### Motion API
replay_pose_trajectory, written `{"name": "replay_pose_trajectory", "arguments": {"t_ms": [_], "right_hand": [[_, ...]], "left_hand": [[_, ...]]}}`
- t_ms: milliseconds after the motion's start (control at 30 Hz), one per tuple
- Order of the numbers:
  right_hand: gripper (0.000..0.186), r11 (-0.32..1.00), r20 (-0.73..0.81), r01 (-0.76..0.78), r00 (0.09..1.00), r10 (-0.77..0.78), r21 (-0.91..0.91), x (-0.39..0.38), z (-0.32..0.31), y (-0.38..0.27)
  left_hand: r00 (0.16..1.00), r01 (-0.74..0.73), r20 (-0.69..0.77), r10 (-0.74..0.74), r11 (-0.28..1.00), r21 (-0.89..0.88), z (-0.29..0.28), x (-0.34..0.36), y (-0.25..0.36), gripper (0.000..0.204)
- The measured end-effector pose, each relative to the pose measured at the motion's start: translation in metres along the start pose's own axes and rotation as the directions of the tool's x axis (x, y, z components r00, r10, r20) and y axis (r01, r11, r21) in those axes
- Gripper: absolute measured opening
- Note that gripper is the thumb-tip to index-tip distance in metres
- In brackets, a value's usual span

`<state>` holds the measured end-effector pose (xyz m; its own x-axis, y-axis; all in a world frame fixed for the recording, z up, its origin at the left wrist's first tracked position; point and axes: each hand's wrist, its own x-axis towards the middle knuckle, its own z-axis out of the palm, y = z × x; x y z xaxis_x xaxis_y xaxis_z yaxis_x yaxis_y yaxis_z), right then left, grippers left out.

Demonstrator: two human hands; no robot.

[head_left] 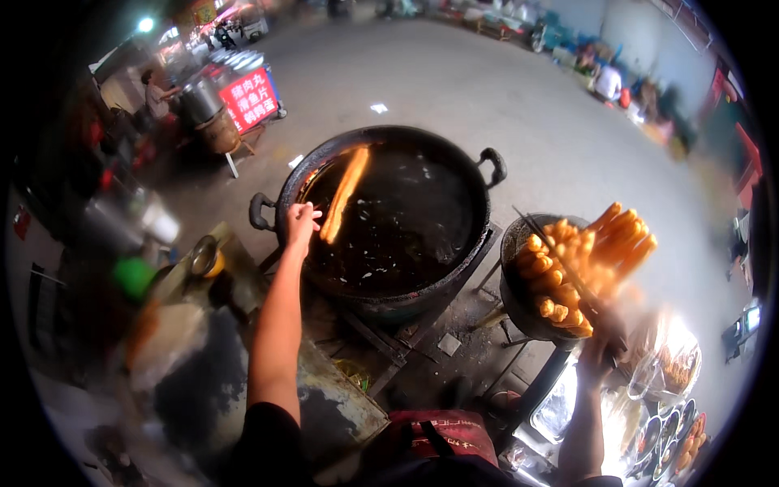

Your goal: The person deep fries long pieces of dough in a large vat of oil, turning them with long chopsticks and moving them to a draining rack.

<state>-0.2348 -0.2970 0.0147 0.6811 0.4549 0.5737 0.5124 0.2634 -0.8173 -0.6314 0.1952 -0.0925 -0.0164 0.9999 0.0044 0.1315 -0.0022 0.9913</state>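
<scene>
A long golden fried dough stick (345, 195) floats in dark oil on the left side of a big black wok (381, 300). Over the wok's left rim, close to the lower end of that stick, my left hand (301, 225) hangs with its fingers loosely bent and apart, nothing visible in them. My right hand (604, 347), smeared by motion, grips long dark chopsticks (568, 272) that slant up and left across a round dark basket (513, 280). Several fried dough sticks (613, 243) stand and lie heaped in the basket; the chopsticks partly cover them.
Loop handles jut from the wok, which stands on a metal frame. A worn worktop (329, 406) is at my lower left. Metal trays (556, 406), a clear plastic bag (669, 357) and small bowls crowd the lower right. A food cart (247, 97) with a person beside it stands far left.
</scene>
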Motion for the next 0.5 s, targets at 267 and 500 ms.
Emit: {"name": "replay_pose_trajectory", "arguments": {"t_ms": [267, 500], "right_hand": [[0.024, 0.98, 0.327, 0.013, 0.942, -0.079, 0.2, -0.016, 0.112, -0.016], [0.023, 0.997, 0.442, -0.023, 0.897, -0.014, 0.078, -0.033, 0.139, 0.0]], "left_hand": [[0.983, 0.151, 0.156, -0.097, 0.911, -0.383, -0.009, 0.003, -0.021, 0.014], [0.988, 0.002, 0.147, 0.053, 0.937, -0.349, 0.022, -0.068, -0.012, 0.018]]}}
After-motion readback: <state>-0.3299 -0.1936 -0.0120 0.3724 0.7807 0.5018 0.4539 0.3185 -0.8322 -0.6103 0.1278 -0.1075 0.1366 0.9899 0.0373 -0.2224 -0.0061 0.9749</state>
